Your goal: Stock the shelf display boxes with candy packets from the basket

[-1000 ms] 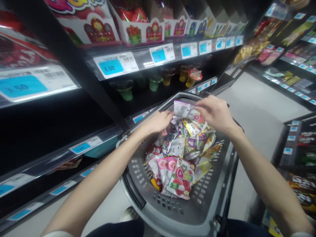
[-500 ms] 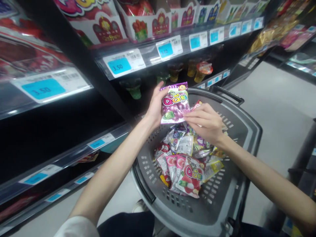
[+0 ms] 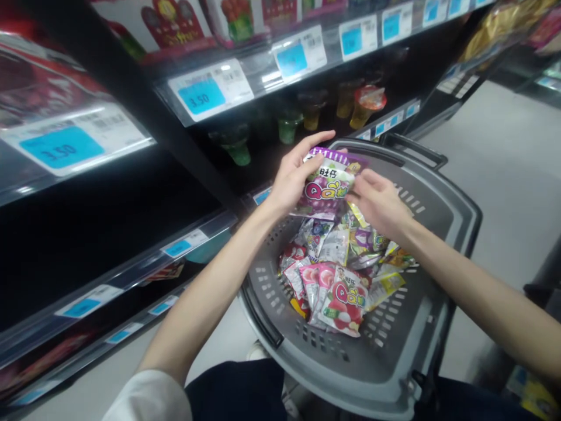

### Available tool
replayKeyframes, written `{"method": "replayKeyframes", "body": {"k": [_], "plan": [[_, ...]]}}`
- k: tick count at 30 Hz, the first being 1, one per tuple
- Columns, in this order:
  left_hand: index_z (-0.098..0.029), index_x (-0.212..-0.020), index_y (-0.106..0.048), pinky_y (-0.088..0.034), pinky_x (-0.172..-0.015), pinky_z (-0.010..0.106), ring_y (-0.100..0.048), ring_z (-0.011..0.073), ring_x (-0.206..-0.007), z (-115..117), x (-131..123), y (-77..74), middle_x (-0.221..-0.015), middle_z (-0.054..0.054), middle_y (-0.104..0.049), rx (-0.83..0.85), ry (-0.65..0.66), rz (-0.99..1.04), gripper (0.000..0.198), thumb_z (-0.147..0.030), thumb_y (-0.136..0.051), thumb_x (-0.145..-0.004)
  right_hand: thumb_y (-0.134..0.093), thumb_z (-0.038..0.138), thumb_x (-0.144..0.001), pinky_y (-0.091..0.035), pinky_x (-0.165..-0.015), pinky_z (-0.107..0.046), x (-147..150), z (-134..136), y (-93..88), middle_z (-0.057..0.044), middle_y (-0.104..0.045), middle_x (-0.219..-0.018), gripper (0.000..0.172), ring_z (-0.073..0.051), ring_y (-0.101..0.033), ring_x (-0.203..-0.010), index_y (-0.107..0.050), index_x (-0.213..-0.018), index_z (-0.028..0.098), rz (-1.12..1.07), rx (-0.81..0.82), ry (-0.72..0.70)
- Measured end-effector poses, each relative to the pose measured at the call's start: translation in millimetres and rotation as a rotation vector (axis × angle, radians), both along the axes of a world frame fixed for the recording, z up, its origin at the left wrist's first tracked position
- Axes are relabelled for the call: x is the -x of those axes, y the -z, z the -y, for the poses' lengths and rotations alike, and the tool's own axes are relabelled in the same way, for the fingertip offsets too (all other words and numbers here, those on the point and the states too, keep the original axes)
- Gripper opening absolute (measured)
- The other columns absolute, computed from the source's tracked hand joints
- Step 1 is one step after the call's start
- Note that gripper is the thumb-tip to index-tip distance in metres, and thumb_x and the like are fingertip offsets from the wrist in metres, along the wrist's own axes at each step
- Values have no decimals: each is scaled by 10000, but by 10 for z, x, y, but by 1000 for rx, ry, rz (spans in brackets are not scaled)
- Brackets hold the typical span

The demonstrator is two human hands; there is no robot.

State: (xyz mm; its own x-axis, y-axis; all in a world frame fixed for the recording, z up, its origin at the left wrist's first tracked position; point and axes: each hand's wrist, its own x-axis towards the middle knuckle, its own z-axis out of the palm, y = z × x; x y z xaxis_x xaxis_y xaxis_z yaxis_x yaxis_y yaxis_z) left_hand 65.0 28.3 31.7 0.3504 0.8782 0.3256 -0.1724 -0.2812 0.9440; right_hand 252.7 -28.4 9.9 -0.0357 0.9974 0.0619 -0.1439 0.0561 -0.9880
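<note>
A purple grape candy bag [image 3: 326, 190] is held above the basket, tilted, with what looks like another purple bag behind it. My left hand [image 3: 295, 172] grips its upper left side, thumb across the front. At its right edge, the fingers of my right hand [image 3: 379, 202] are pinched on the bag. Below both hands is the grey basket [image 3: 421, 327] with slotted walls. In it lie several candy bags, among them a pink lychee bag [image 3: 344, 301] at the front and a yellow-edged bag [image 3: 385, 287] to its right.
On the left, dark shelves carry blue and white price tags [image 3: 210, 90]. Small jelly cups [image 3: 368, 105] stand on a lower shelf behind the basket. A basket handle [image 3: 414, 149] sticks out at the back. Pale floor [image 3: 504, 169] shows at right.
The purple bag has tilted and shifted slightly right, and a second purple edge now shows behind it. The pink bag that was beside my right hand is no longer visible. The view has shifted a little.
</note>
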Motion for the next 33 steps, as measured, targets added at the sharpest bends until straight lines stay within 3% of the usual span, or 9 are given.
{"method": "replayKeyframes", "body": {"k": [7, 14, 21, 28, 33], "plan": [[-269, -1332, -609, -473, -1104, 607, -577, 372, -1340, -78, 38, 106, -1334, 64, -673, 140, 80, -38, 446, -436, -661, -922, -849, 534, -729, -607, -786, -377, 12, 2, 46, -19, -745, -862, 311, -204, -706, -881, -729, -750, 248, 35, 22, 147], [-291, -1334, -607, -538, -1011, 603, -656, 368, -1235, -136, 97, 220, -1045, 48, -753, 152, 78, -62, 531, -498, -739, -863, -797, 503, -798, -591, -851, -404, 0, 5, 20, -26, -756, -951, 256, -212, -706, -983, -757, -817, 250, 94, -68, 223], [-298, -1372, -579, -598, -903, 569, -696, 357, -1175, -120, 39, 231, -971, 31, -753, 171, 9, -28, 534, -578, -630, -920, -763, 519, -818, -565, -713, -383, 29, 44, 11, -4, -710, -843, 248, -215, -681, -871, -734, -799, 273, 174, -174, 358], [-237, -1360, -578, -564, -974, 582, -626, 383, -1280, -142, 37, 266, -1070, 66, -733, 199, 31, -15, 475, -484, -614, -956, -739, 505, -849, -544, -719, -358, 33, 29, 24, -1, -675, -834, 295, -195, -662, -882, -661, -718, 252, 157, -134, 304], [-247, -1328, -597, -561, -977, 582, -656, 363, -1238, -125, 60, 219, -1012, 34, -738, 191, 92, -39, 426, -445, -628, -953, -772, 476, -833, -552, -705, -344, 37, 42, 8, -8, -675, -817, 282, -182, -665, -845, -675, -714, 240, 104, -99, 306]]}}
